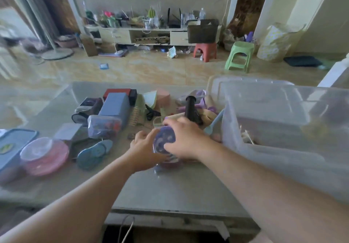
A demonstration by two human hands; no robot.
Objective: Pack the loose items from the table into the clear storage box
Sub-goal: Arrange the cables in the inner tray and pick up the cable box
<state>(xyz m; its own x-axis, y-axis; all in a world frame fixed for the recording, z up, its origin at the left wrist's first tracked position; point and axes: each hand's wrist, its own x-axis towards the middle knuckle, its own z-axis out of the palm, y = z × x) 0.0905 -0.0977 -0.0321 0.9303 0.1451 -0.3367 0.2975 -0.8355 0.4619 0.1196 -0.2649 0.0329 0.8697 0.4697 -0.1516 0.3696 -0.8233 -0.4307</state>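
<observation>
Both forearms reach out over the tabletop (170, 190), whose near stretch is bare grey. The left hand (144, 148) and right hand (186, 139) meet on a round purple packet (164, 141) wrapped in clear film; the left grip is curled against its left edge, and the right grip is clamped over its top and right side, thumb on the front. The packet sits low over the tabletop, just left of the box (273, 122), outside it; whether it touches the surface is unclear because of blur.

The clear box stands at the right, with something pale lying inside near its front wall. At the left edge are a blue lidded tub (13, 146) and, beside it, a pink plate (49, 157) carrying a clear bowl. A teal oval piece (92, 154) lies between the plate and the hands.

Behind these sit a clear pouch (103, 127) of small things, a blue carton (115, 107) and a red case (117, 91). A dark cylinder (190, 110) rises just beyond the right hand, among purple and yellowish items next to the box.

On the floor beyond stand a red stool (204, 51) and a green stool (239, 56), with a cluttered low shelf along the wall.
</observation>
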